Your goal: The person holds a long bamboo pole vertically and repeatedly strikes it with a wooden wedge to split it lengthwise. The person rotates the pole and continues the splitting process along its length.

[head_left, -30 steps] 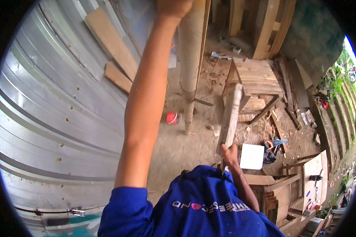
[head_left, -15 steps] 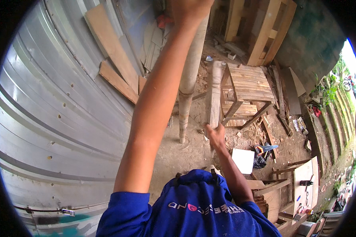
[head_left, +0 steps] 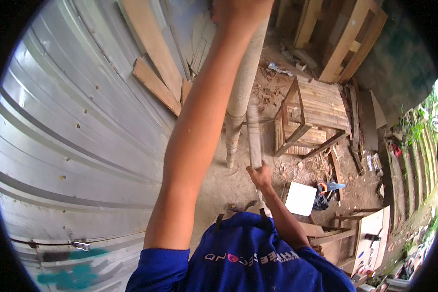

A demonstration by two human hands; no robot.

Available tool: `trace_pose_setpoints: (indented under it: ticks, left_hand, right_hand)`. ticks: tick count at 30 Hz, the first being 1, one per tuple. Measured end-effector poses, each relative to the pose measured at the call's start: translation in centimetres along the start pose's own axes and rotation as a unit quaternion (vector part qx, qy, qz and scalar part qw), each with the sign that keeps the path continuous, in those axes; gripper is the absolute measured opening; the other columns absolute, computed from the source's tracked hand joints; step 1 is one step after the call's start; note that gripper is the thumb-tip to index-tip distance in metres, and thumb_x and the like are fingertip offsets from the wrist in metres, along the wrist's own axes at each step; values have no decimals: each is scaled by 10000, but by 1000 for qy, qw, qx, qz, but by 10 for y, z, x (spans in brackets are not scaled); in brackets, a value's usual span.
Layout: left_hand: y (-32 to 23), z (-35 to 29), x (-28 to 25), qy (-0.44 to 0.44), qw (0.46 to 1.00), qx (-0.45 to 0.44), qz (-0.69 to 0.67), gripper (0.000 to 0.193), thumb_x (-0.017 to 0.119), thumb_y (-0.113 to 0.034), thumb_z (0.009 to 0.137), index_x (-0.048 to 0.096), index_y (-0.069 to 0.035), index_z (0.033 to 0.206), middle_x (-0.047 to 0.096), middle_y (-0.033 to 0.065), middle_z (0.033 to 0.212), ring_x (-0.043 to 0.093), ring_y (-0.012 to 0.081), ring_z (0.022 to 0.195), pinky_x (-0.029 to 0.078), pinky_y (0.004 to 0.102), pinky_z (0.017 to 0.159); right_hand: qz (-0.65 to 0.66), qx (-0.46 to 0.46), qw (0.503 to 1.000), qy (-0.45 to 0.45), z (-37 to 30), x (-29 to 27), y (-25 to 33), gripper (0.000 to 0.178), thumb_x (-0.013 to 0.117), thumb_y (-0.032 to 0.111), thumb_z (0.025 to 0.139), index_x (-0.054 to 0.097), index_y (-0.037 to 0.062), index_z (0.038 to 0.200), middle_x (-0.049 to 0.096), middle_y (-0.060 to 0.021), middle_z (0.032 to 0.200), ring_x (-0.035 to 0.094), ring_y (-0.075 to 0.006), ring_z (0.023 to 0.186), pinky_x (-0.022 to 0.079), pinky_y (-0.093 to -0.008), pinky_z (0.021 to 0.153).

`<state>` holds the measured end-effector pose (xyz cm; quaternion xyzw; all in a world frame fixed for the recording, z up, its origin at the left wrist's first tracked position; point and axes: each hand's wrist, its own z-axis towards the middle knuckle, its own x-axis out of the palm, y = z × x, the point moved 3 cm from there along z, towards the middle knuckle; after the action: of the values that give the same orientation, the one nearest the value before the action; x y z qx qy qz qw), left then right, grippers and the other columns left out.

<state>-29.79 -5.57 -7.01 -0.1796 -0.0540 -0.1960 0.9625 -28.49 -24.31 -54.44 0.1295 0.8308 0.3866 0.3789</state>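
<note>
My right hand (head_left: 260, 176) is closed around a long, pale, narrow piece of wood (head_left: 253, 131), which stands up in front of my body and looks slightly blurred. Its lower end shows below the fist. Just beyond rises a thick grey pole (head_left: 246, 73), its foot on the dirt floor. My left arm stretches far up past that pole. The left hand (head_left: 243, 10) is cut by the top edge, beside the pole's upper part; its fingers are hidden, so whether it grips anything cannot be made out.
A corrugated metal wall (head_left: 78, 121) closes off the left, with wooden boards (head_left: 155, 85) leaning near it. A slatted wooden stool (head_left: 323, 104) stands right of the pole. Nearer are a white panel (head_left: 301, 198), a handsaw (head_left: 335, 186) and a wooden workbench (head_left: 374, 238).
The pale piece of wood has shifted left and lower relative to the stool, closer to the pole, with my right hand still around it. The whole view has turned slightly.
</note>
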Motion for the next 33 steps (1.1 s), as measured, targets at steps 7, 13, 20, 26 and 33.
trace_pose_setpoints:
  ticks: [7, 13, 20, 26, 33]
  left_hand:
    - [-1, 2, -12, 18, 999, -32, -16, 631, 705, -515, 871, 538, 41, 1117, 680, 193, 896, 685, 282, 792, 543, 381, 663]
    - [-1, 2, -12, -3, 1000, -10, -13, 683, 699, -522, 872, 515, 54, 1189, 677, 230, 972, 692, 324, 874, 549, 393, 725]
    - [15, 14, -28, 5, 1000, -19, 20, 692, 705, -507, 871, 508, 46, 1238, 653, 206, 1059, 663, 294, 941, 538, 376, 787]
    - [18, 10, -28, -9, 999, 27, 34, 680, 704, -544, 863, 531, 33, 1180, 653, 177, 992, 654, 274, 890, 532, 359, 751]
    - [5, 13, -25, -1, 994, 35, -100, 700, 730, -468, 870, 469, 54, 1258, 657, 166, 1058, 654, 246, 972, 525, 341, 797]
  right_hand:
    - [309, -374, 843, -230, -36, -174, 116, 434, 664, 188, 852, 551, -90, 1165, 636, -120, 984, 610, -194, 856, 514, -354, 715]
    - [176, -242, 930, -214, -24, -61, 61, 643, 700, 321, 852, 499, -54, 1334, 620, -180, 1215, 608, -252, 1096, 475, -355, 948]
    - [151, -227, 945, -182, -19, -124, 50, 633, 717, 229, 822, 428, -75, 1297, 586, -211, 1110, 613, -273, 968, 513, -412, 811]
    - [370, -477, 730, -319, -32, -196, 127, 530, 636, 199, 862, 442, -51, 1288, 585, -182, 1098, 594, -265, 959, 502, -415, 796]
    - [152, -98, 982, -55, 1, -14, -19, 507, 606, 265, 895, 486, -46, 1277, 605, -155, 1071, 585, -256, 944, 485, -415, 809]
